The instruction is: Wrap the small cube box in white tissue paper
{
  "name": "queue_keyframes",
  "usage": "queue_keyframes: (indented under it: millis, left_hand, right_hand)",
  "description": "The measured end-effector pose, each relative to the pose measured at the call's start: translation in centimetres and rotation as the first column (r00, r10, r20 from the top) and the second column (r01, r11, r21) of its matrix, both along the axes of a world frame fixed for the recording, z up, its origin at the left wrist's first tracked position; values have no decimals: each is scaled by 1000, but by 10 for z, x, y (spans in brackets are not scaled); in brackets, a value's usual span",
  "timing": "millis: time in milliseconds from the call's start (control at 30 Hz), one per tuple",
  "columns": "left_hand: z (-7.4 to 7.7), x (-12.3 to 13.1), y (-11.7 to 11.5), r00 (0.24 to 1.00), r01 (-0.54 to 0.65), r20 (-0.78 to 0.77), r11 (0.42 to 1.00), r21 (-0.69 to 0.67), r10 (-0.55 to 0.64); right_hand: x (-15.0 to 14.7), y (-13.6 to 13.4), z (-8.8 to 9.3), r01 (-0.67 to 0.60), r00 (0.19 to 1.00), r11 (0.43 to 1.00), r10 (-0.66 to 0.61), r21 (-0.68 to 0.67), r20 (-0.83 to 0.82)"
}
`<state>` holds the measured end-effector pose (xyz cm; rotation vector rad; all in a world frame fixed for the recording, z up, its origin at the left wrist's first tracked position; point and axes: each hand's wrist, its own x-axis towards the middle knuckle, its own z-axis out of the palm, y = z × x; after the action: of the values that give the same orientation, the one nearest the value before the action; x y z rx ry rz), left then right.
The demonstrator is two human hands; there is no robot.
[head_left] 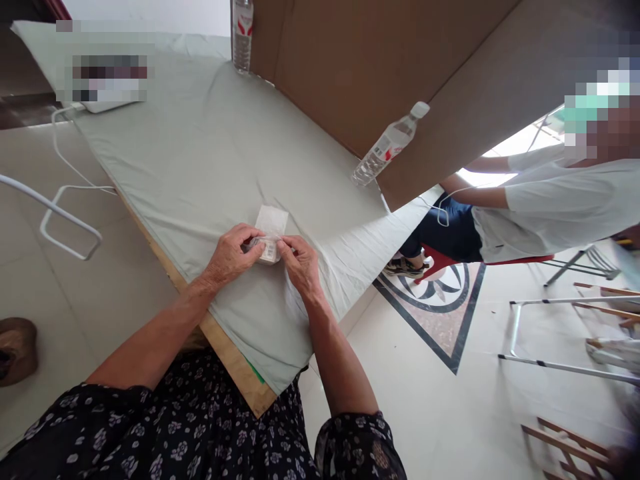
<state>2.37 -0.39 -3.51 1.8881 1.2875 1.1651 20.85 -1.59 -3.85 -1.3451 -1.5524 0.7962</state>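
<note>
A small pale packet (270,252) with dark printing lies near the corner of the cloth-covered table (200,160). A thin whitish flap (273,219) reaches out from its far side and looks like wrapper or paper; which, I cannot tell. From the left, my left hand (233,255) grips the packet, its thumb over the near face. Fingers of my right hand (301,265) pinch the packet's upper right edge, where the flap joins. The two hands' fingertips are close together, and the packet's underside is hidden.
Beyond my hands stands a large brown cardboard panel (350,73). A clear water bottle (385,150) is before it, another bottle (243,40) at its left edge. A white device (113,103) with a cable lies far left. A seated person (540,207) is at right.
</note>
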Motion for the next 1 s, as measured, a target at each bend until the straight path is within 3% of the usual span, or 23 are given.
queue_keyframes:
  millis: [200, 367, 567, 700, 767, 900, 1000]
  left_hand:
    - [2, -2, 3, 996, 80, 34, 997, -11, -80]
    - [1, -3, 6, 989, 135, 61, 990, -27, -133]
    - [-2, -1, 3, 991, 90, 107, 991, -101, -79]
    - [2, -1, 3, 991, 130, 47, 986, -109, -125]
    - [5, -1, 4, 993, 122, 24, 985, -120, -120]
    - [5, -2, 5, 994, 113, 31, 981, -156, -109]
    - [3, -2, 5, 993, 114, 37, 979, -167, -109]
  right_hand:
    - [-7, 1, 4, 50, 988, 995, -62, -82, -141]
    - [-12, 7, 2, 2, 999, 999, -4, -37, -47]
    - [-5, 10, 7, -120, 988, 993, 120, -7, 96]
    - [-2, 8, 13, -149, 985, 988, 152, -49, 77]
    - [2, 9, 14, -112, 993, 990, 113, -85, 13]
    - [16, 22, 6, 80, 987, 987, -98, -137, -124]
    - [20, 43, -4, 101, 978, 966, -140, -237, -156]
